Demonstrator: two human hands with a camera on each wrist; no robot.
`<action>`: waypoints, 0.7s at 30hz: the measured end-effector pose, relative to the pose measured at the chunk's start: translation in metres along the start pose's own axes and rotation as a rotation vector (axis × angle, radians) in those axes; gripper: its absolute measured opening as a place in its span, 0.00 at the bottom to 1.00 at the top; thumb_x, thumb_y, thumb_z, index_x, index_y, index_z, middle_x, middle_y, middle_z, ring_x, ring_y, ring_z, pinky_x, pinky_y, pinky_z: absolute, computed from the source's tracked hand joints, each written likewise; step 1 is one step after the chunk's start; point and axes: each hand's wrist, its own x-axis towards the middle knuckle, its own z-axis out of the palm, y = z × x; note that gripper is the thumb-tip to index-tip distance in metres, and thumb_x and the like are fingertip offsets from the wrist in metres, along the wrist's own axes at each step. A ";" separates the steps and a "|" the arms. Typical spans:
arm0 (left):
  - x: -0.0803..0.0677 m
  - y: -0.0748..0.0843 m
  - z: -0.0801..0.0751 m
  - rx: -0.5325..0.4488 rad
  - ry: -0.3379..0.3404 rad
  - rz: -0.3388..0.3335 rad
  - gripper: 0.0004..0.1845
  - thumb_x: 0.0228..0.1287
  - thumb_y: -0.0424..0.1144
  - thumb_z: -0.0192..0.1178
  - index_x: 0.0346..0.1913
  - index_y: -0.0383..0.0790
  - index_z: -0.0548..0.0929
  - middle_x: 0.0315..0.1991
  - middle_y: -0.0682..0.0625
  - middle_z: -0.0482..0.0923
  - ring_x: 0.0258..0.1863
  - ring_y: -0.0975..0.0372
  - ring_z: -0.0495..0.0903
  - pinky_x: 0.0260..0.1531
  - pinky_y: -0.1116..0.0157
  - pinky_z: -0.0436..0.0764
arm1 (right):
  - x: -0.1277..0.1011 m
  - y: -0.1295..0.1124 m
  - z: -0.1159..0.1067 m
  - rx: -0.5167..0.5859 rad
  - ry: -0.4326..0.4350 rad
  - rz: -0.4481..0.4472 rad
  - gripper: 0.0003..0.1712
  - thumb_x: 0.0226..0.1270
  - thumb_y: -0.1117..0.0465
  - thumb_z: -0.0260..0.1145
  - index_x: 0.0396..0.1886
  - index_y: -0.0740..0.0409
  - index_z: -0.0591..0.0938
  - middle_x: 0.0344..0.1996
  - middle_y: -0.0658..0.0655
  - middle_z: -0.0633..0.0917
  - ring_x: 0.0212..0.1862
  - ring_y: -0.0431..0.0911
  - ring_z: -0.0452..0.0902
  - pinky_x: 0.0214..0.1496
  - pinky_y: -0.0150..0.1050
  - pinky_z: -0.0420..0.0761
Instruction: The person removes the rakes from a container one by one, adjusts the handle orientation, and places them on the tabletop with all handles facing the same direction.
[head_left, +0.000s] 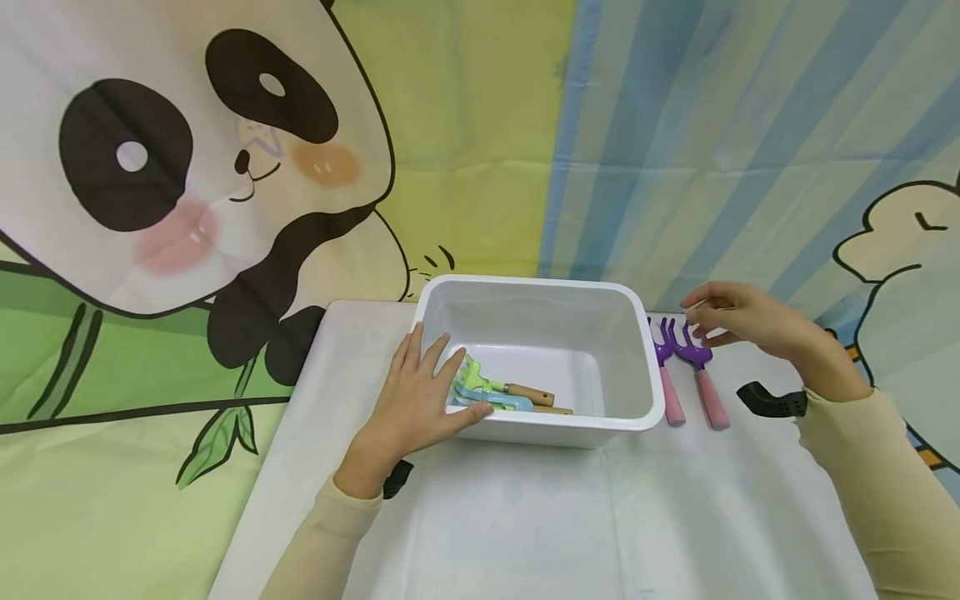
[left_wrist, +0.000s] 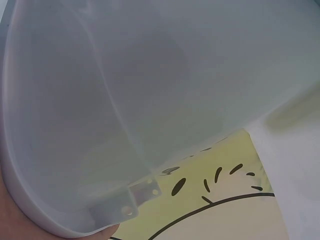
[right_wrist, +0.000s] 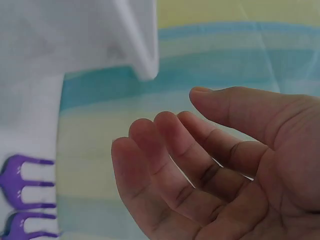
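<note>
My left hand [head_left: 420,392] rests with fingers spread on the near left corner of a white plastic bin [head_left: 536,429]. Its thumb lies along the front rim. Inside the bin, near that hand, are a green garden hand fork [head_left: 474,375] with a wooden handle and a light blue hand tool [head_left: 498,400], partly overlapping. Right of the bin, two purple garden hand forks with pink handles lie side by side, the outer fork [head_left: 697,357] and the inner fork [head_left: 663,353]. Above their tines hovers my right hand [head_left: 750,321], fingers loosely bent, with nothing in it.
A white-covered table [head_left: 517,517] carries the bin and forks. Behind it hangs a printed cloth [head_left: 480,142] with a panda and stripes, close to the table's back edge. A dark wrist camera mount [head_left: 771,402] sticks out from the right wrist.
</note>
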 end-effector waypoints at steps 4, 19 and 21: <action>0.000 0.000 0.000 -0.008 0.001 0.000 0.53 0.60 0.81 0.39 0.71 0.39 0.73 0.73 0.36 0.62 0.76 0.36 0.39 0.73 0.45 0.38 | 0.000 -0.026 0.009 -0.048 -0.012 -0.042 0.24 0.77 0.56 0.60 0.62 0.68 0.71 0.44 0.64 0.80 0.42 0.53 0.83 0.46 0.45 0.85; 0.000 0.000 0.001 -0.006 0.009 0.002 0.53 0.59 0.81 0.39 0.70 0.39 0.73 0.73 0.36 0.62 0.76 0.36 0.40 0.73 0.44 0.40 | 0.032 -0.102 0.052 -0.139 -0.216 -0.171 0.18 0.76 0.57 0.62 0.59 0.59 0.76 0.46 0.59 0.82 0.47 0.52 0.81 0.49 0.46 0.84; 0.000 0.000 0.001 -0.004 0.009 0.001 0.53 0.60 0.81 0.39 0.70 0.40 0.73 0.73 0.36 0.62 0.76 0.36 0.40 0.73 0.44 0.40 | 0.042 -0.107 0.058 -0.145 -0.249 -0.167 0.18 0.75 0.57 0.63 0.59 0.59 0.77 0.47 0.59 0.82 0.48 0.53 0.81 0.50 0.46 0.83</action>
